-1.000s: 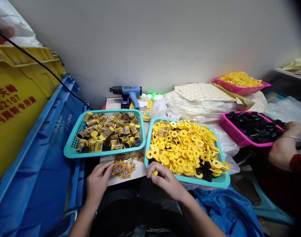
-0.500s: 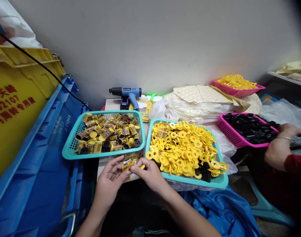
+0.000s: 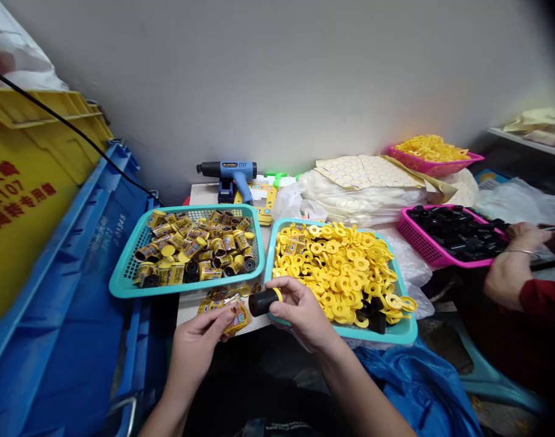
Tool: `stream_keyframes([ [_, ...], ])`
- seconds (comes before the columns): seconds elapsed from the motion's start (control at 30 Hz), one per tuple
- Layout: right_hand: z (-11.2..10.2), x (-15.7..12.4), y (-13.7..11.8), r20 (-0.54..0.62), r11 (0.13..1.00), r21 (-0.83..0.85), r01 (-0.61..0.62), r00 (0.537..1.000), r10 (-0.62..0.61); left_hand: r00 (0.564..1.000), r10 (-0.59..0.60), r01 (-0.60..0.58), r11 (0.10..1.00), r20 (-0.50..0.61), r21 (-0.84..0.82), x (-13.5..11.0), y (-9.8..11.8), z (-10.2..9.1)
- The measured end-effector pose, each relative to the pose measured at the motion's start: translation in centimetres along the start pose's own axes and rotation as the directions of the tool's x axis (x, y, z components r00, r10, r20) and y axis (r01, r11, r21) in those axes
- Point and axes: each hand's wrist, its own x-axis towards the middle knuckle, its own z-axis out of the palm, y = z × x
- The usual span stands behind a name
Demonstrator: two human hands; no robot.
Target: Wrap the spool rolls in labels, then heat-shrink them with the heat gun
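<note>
Head cam: R hand (image 3: 302,312) grips black tube (image 3: 261,303), yellow cap (image 3: 278,294) at its palm end; L hand (image 3: 199,341) pinches printed sleeve (image 3: 238,318) just beside tube's free end. Prob. sleeving step, sleeve not yet on. Next move likely needs sleeve mouth opened & lined up w/ tube.

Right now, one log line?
left hand: printed film; right hand: black cylinder, yellow piece; left teal basket: labelled cylinders; right teal basket: mostly yellow parts
</note>
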Motion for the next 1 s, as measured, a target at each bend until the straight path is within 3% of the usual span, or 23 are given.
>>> stream_keyframes([
  [0.2,-0.4,0.1,0.9,-0.042,0.987,-0.161,0.001,0.999,-0.008,0.992,0.115,-0.113,0.993,0.06,-0.023,-0.2,-0.6,-0.1],
  [0.43,-0.7,0.1,0.6,-0.092,0.992,-0.119,0.03,0.995,-0.042,0.979,0.186,-0.194,0.975,0.081,0.105,-0.3,-0.7,-0.5],
  [0.7,0.1,-0.3,0.3,0.0,0.891,-0.45,0.049,0.998,-0.055,0.973,0.2,-0.212,0.972,0.113,0.102,-0.1,-0.4,-0.3],
  [0.77,0.2,-0.2,1.0,0.017,0.888,-0.454,0.067,0.998,-0.067,0.979,0.143,-0.154,0.986,0.144,0.068,-0.1,-0.2,-0.2],
  [0.83,0.3,-0.3,1.6,0.036,0.902,-0.414,0.119,0.993,-0.114,0.983,0.019,-0.018,1.0,0.18,-0.012,-0.1,0.2,-0.3],
  [0.93,0.5,-0.6,2.2,0.105,0.918,-0.338,0.209,0.977,-0.184,0.948,-0.132,0.177,0.975,0.288,-0.134,-0.2,0.7,-0.5],
  [1.0,0.7,-0.8,2.5,0.155,0.951,-0.254,0.177,0.978,-0.14,0.93,-0.143,0.203,0.968,0.339,-0.15,-0.3,0.7,-0.4],
])
